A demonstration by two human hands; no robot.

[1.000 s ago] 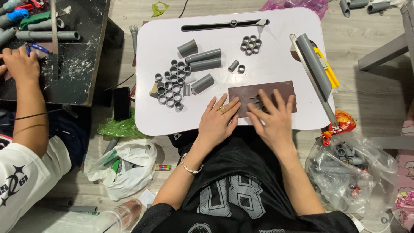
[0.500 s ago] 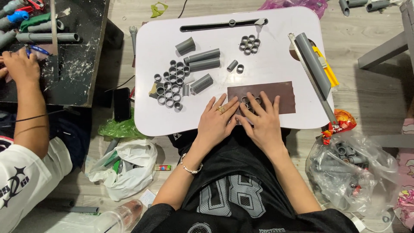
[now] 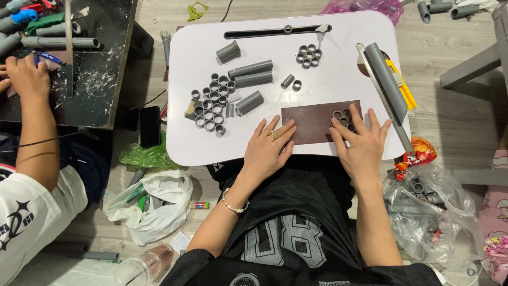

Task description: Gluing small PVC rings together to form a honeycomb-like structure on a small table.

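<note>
Head view, the only cam: the person sits at a small white table [image 3: 338, 32]. Left hand [image 3: 270, 145] lies flat, fingers spread, on the near-left edge of a brown sandpaper sheet [image 3: 309, 119], pinning it to the tabletop. Right hand [image 3: 362, 140] is open too, fingertips resting on a small cluster of grey pipe rings [image 3: 343, 115] that sits on the sheet's right end. Neither hand is clamped on anything; both press down, palms low.

Handling, as a guess: rings look like short cuts of rigid plastic pipe, so light, stiff, not fragile, but smooth and apt to scatter or roll if nudged sideways. Best held w/ flat fingers pressing from above on the whole bunch, or pinched by the outer wall one at a time. Sheet is thin & floppy, needs pinning at an edge or it slides.

Elsewhere on the table: bigger pile of rings [image 3: 209, 103], longer pipe pieces [image 3: 251, 74], another ring cluster [image 3: 308, 54], long grey pipe [image 3: 385, 74] beside a yellow cutter [image 3: 405, 92]. Another person's hand [image 3: 26, 79] works at a dark table, far left.
</note>
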